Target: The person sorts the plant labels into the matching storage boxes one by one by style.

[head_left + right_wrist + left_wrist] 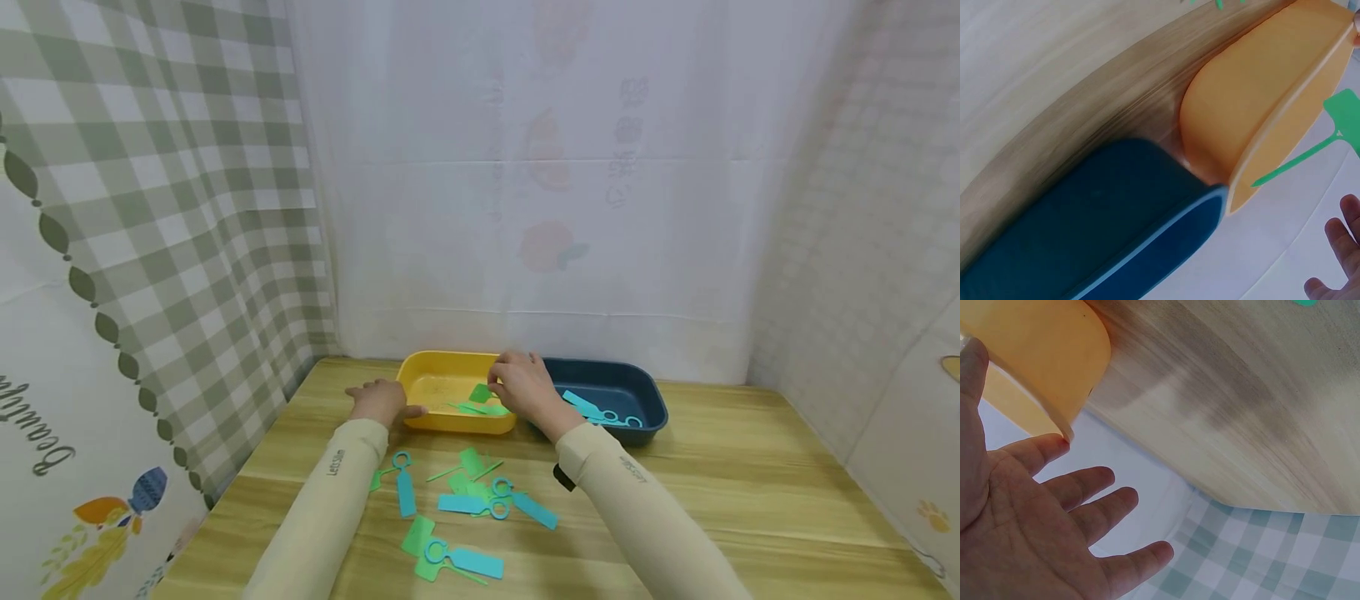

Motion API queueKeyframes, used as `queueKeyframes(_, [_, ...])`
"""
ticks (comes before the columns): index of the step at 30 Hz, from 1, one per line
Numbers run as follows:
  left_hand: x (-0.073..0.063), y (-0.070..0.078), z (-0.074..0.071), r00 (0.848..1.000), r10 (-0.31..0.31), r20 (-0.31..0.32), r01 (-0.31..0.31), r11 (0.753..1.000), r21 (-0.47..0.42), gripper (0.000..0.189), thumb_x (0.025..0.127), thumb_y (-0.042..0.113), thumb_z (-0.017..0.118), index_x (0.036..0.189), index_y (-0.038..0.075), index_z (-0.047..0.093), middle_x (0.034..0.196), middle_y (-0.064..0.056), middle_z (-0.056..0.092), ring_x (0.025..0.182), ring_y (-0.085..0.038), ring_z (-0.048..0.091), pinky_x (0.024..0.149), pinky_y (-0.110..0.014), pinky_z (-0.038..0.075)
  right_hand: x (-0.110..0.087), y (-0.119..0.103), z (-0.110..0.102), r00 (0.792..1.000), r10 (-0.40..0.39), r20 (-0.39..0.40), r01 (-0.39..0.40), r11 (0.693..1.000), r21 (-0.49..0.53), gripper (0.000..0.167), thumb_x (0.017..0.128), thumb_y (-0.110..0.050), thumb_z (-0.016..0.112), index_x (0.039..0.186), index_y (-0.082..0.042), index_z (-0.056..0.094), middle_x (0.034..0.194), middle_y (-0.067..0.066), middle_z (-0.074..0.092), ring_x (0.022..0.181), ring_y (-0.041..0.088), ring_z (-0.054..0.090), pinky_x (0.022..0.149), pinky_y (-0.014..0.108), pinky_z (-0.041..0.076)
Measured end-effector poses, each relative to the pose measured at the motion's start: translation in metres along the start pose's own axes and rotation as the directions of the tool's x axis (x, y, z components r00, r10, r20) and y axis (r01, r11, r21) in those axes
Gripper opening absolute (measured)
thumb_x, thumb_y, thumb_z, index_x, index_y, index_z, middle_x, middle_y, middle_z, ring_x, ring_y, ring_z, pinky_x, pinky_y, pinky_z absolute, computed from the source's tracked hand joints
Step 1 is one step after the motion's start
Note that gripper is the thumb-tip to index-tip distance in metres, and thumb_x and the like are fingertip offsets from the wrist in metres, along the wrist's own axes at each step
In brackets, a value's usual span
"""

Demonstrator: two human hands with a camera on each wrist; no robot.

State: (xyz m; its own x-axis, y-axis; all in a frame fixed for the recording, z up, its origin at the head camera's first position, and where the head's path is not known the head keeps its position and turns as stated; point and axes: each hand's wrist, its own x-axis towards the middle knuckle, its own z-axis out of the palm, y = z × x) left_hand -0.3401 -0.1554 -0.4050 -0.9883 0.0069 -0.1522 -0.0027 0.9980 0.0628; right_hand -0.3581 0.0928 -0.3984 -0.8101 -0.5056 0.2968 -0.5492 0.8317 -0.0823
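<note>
My left hand (378, 402) is at the left end of a yellow basin (457, 423), its fingers spread and fairly straight. In the left wrist view the thumb lies at the basin's rim and one fingertip touches the rim. Above the basin's right end is my right hand (522, 385), fingers apart in the right wrist view. A green plastic tag (1344, 119) with a thin tail appears near those fingers, without visible contact, over the basin's opening. More green tags (471, 408) lie inside the basin. A dark blue basin (655, 400) stands beside it, holding light blue ring-ended tags (581, 403).
Before the basins, green tags (418, 535) and light blue ring-ended tags (476, 562) lie scattered and partly overlapping on the wooden table (720, 500). A white curtain (450, 250) hangs behind, and a checked cloth (247, 242) on the left.
</note>
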Motion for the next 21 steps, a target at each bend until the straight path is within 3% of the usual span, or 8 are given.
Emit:
queueKeyframes(3, [0.001, 0.000, 0.001, 1.000, -0.008, 0.001, 0.008, 1.000, -0.007, 0.076, 0.093, 0.059, 0.058, 0.124, -0.010, 0.062, 0.132, -0.039, 0.049, 0.126, -0.058, 0.043, 0.101, -0.076, 0.027, 0.005, -0.004, 0.003, 1.000, 0.007, 0.020, -0.007, 1.000, -0.003, 0.009, 0.097, -0.024, 0.066, 0.099, -0.019, 0.073, 0.119, 0.004, 0.063, 0.120, 0.028, 0.054, 0.109, 0.065, 0.027])
queueKeyframes(10, [0.003, 0.003, 0.000, 1.000, -0.007, -0.014, 0.007, 1.000, 0.003, 0.077, 0.092, 0.061, 0.058, 0.123, -0.009, 0.064, 0.132, -0.038, 0.050, 0.126, -0.057, 0.043, 0.101, -0.076, 0.028, 0.004, 0.011, 0.000, 0.992, 0.093, 0.090, -0.090, 0.995, -0.037, 0.034, 0.100, -0.030, 0.061, 0.131, -0.017, 0.064, 0.139, 0.010, 0.055, 0.129, 0.034, 0.049, 0.111, 0.064, 0.026])
queueKeyframes(21, [0.000, 0.001, -0.001, 1.000, 0.009, -0.021, -0.009, 1.000, 0.023, 0.076, 0.093, 0.060, 0.057, 0.123, -0.010, 0.063, 0.131, -0.039, 0.050, 0.124, -0.059, 0.044, 0.099, -0.076, 0.030, -0.024, 0.068, -0.021, 0.968, 0.213, 0.135, -0.211, 0.977, -0.027, 0.051, 0.098, -0.036, 0.063, 0.138, -0.005, 0.058, 0.143, 0.020, 0.050, 0.131, 0.043, 0.045, 0.108, 0.067, 0.027])
